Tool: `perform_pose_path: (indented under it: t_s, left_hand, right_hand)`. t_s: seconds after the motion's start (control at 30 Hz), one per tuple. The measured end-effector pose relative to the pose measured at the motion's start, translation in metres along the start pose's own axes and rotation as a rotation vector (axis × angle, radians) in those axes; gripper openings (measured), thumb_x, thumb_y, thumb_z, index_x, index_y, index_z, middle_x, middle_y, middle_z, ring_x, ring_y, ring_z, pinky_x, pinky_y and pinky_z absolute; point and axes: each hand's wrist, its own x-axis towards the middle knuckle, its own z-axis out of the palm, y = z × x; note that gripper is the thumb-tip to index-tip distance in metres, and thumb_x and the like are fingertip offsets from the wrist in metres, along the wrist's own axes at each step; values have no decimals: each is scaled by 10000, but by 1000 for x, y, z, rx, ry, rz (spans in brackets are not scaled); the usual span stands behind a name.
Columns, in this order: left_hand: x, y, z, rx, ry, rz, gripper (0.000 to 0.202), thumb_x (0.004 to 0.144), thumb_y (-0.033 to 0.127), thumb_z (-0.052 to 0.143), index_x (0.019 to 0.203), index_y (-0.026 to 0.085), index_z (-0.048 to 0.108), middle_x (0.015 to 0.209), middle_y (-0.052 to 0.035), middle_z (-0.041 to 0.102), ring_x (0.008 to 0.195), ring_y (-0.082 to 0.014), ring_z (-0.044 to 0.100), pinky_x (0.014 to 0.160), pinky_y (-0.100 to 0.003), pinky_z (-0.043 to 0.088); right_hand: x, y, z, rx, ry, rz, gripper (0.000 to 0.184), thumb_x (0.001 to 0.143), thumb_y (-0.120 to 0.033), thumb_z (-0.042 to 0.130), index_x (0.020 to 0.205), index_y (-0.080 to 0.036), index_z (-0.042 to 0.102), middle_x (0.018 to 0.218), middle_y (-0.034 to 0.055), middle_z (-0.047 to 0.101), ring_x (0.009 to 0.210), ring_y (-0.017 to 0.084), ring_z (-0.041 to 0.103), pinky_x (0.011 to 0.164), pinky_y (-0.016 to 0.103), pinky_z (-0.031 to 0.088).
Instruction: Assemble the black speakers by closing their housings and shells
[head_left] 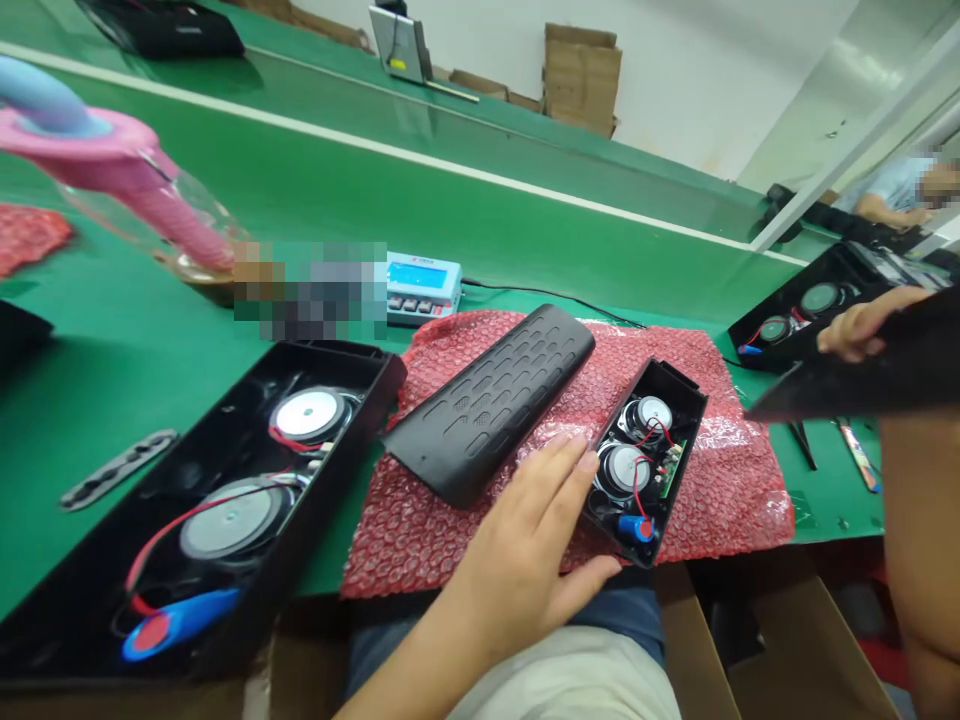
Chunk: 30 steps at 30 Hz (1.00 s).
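My left hand (525, 540) reaches in from below with its fingers stretched out. Its fingertips lie at the left edge of an open black speaker housing (665, 518), which holds two round drivers, a small green circuit board and a blue battery cell. Just left of it, a black speaker grille cover (487, 400) rests on red bubble wrap (405, 540). Over at the right, my right hand (859, 328) grips a dark flat black panel (892, 365), which hides most of that hand; its exact kind is unclear.
A larger open speaker housing (300, 550) lies at left beside a grey slotted strip (116, 470). Behind are a light-blue meter (424, 285) and a pink-lidded bottle (150, 180). Another housing (787, 300) stands at right; a person (896, 195) is beyond it.
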Motion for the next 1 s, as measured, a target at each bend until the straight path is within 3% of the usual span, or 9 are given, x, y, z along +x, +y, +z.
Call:
perform_pose_path:
  t_s: [0.13, 0.3, 0.4, 0.5, 0.6, 0.7, 0.83, 0.9, 1.0]
  left_hand:
    - [-18, 0, 40, -376, -28, -199, 1161, 665, 456, 769, 1462, 197, -34, 1488, -229, 212, 1379, -353, 237, 1082, -529, 328]
    - [-26, -9, 64, -759, 3, -394, 1255, 534, 490, 834, 1457, 256, 17, 1453, -206, 307, 1327, -351, 349, 1084, -549, 313]
    - [-22, -10, 60, -784, -35, -428, 1129, 529, 516, 824, 1433, 220, 217, 1433, -183, 366, 1319, -331, 364, 1100, -525, 299]
    - [-17, -10, 54, -757, -55, -421, 918, 619, 469, 792, 1377, 185, 360, 1418, -167, 408, 1318, -288, 373, 1115, -489, 290]
    - [-15, -9, 51, -763, -48, -429, 836, 669, 408, 775, 1365, 156, 387, 1413, -166, 422, 1316, -254, 384, 1117, -454, 299]
    - [-14, -11, 52, -780, -66, -438, 839, 675, 380, 777, 1373, 141, 376, 1418, -166, 418, 1323, -246, 377, 1124, -447, 288]
    - [-15, -12, 56, -781, -56, -459, 841, 695, 405, 757, 1389, 165, 349, 1430, -158, 402, 1322, -254, 378, 1113, -452, 305]
    - [-18, -7, 53, -743, 72, -443, 752, 723, 391, 730, 1352, 154, 395, 1381, -164, 456, 1282, -261, 423, 1080, -445, 352]
    - [-27, 10, 35, -738, 423, -471, 328, 797, 275, 620, 1103, 164, 575, 1074, -118, 622, 1034, -221, 575, 931, -388, 469]
  right_hand:
    - [8, -54, 18, 6, -256, -289, 611, 858, -695, 285, 508, -210, 412, 488, -11, 397, 465, 108, 376, 474, 256, 311]
    - [43, -110, 77, -374, -600, -529, 484, 926, -506, 361, 615, -168, 513, 561, 20, 505, 523, 121, 419, 550, 273, 291]
    - [57, -113, 97, -392, -536, -597, 454, 944, -466, 324, 733, -156, 581, 746, 86, 587, 691, 184, 523, 662, 321, 396]
    - [50, -105, 92, -335, -407, -697, 450, 914, -514, 388, 1066, -142, 592, 1107, 163, 578, 1023, 264, 533, 871, 420, 427]
    - [26, -102, 79, -416, -521, -768, 905, 696, -639, 639, 1416, -198, 312, 1440, 166, 342, 1302, 351, 343, 1013, 556, 333]
    - [2, -104, 82, -631, -528, -780, 1161, 499, -443, 822, 1462, -239, 207, 1505, 198, 177, 1337, 419, 265, 967, 641, 328]
    - [-5, -104, 96, -675, -426, -831, 972, 533, -266, 772, 1399, -220, 333, 1427, 200, 361, 1275, 373, 388, 958, 590, 360]
    - [0, -105, 97, -670, -437, -856, 886, 550, -269, 738, 1360, -205, 384, 1386, 177, 429, 1241, 353, 429, 950, 551, 384]
    - [6, -110, 93, -677, -417, -866, 888, 530, -255, 721, 1349, -178, 388, 1352, 173, 468, 1215, 339, 457, 921, 497, 420]
